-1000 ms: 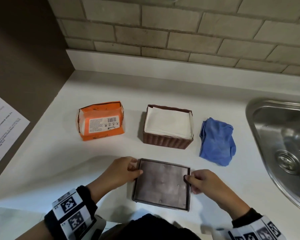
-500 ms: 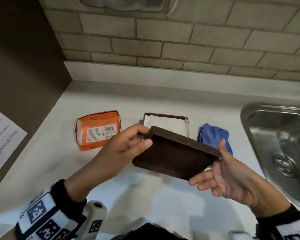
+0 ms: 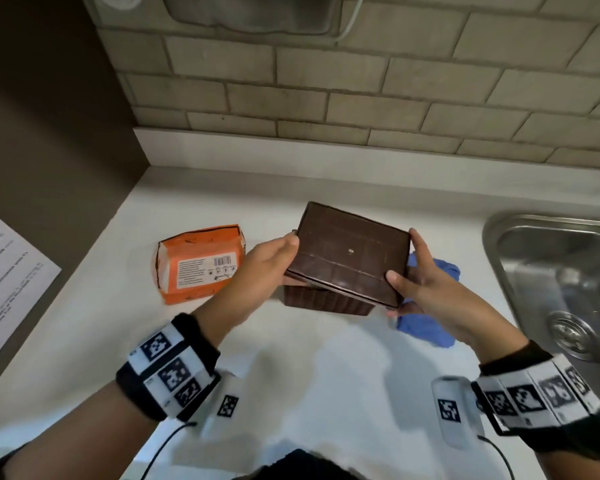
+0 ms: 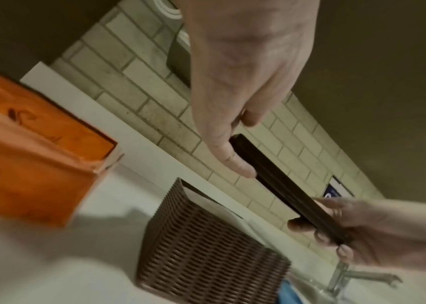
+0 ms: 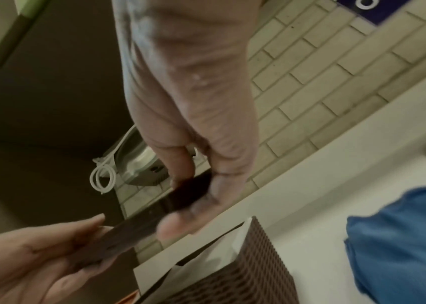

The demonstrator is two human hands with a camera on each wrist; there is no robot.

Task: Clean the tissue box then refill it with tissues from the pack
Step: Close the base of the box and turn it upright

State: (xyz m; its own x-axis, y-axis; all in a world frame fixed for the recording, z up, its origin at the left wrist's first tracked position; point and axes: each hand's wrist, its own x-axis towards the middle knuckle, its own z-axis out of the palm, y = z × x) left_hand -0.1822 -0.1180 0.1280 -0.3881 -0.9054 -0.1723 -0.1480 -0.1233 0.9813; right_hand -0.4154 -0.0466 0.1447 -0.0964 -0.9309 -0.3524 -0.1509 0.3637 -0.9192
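Note:
A flat dark brown lid (image 3: 350, 252) hovers just above the brown woven tissue box (image 3: 323, 299), held level between both hands. My left hand (image 3: 274, 261) grips the lid's left edge and my right hand (image 3: 416, 271) grips its right edge. From the left wrist view the lid (image 4: 284, 191) shows edge-on above the box (image 4: 206, 253), with a gap between them. White tissues (image 5: 198, 261) fill the box (image 5: 245, 277) under the lid (image 5: 170, 207). The orange tissue pack (image 3: 198, 265) lies opened to the left of the box.
A crumpled blue cloth (image 3: 426, 323) lies right of the box, partly under my right hand. A steel sink (image 3: 561, 282) is set into the white counter (image 3: 309, 375) at the right. A brick wall runs behind, a dark panel with a paper sheet (image 3: 4, 282) stands at left.
The lid went from lying underside up on the counter near me to being lifted, flipped top side up and carried over the filled box. Both hands stayed on its edges.

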